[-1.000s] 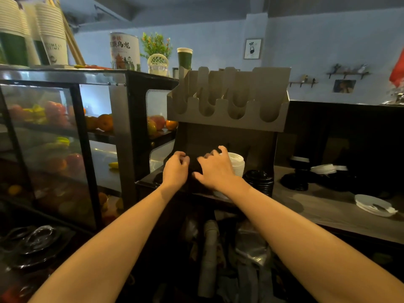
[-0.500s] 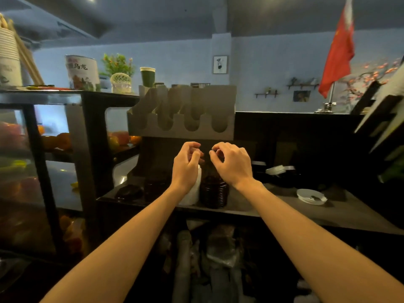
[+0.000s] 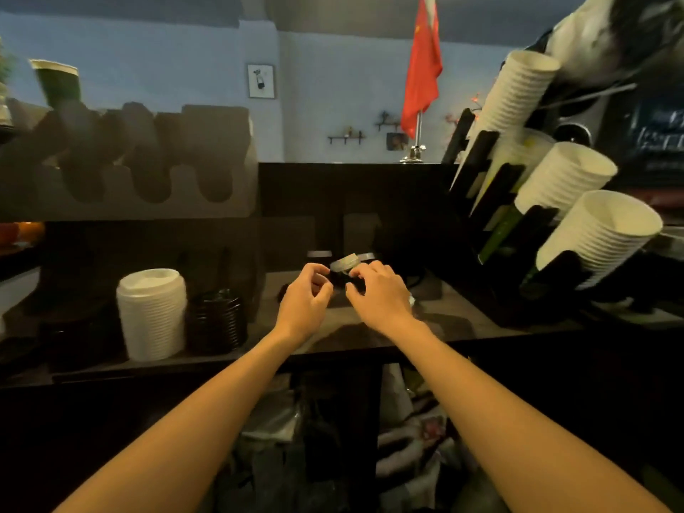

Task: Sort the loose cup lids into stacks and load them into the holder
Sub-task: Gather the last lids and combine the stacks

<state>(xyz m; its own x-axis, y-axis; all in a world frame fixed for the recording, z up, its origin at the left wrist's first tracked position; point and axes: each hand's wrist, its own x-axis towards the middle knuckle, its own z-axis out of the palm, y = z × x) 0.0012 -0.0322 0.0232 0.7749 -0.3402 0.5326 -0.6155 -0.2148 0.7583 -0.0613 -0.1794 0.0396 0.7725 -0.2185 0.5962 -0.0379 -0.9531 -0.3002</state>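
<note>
Head view: my left hand (image 3: 305,290) and right hand (image 3: 377,290) hover, fingers curled, over the loose lids (image 3: 346,262) at 12 o'clock on the bench (image 3: 462,320). I cannot tell whether either has a grip. Risk: dim light hides dark lids, causing mis-sorting or a dropped lid.

White lid stack (image 3: 151,312) stood upright, well left of the left hand (image 3: 303,294). Shorter black lid stack (image 3: 216,322) just beside it, nearer the hand. Pale loose lid (image 3: 344,262) lay tilted just beyond both hands' fingertips. Grey slotted holder (image 3: 148,164) sat up-left, blurred.
</note>
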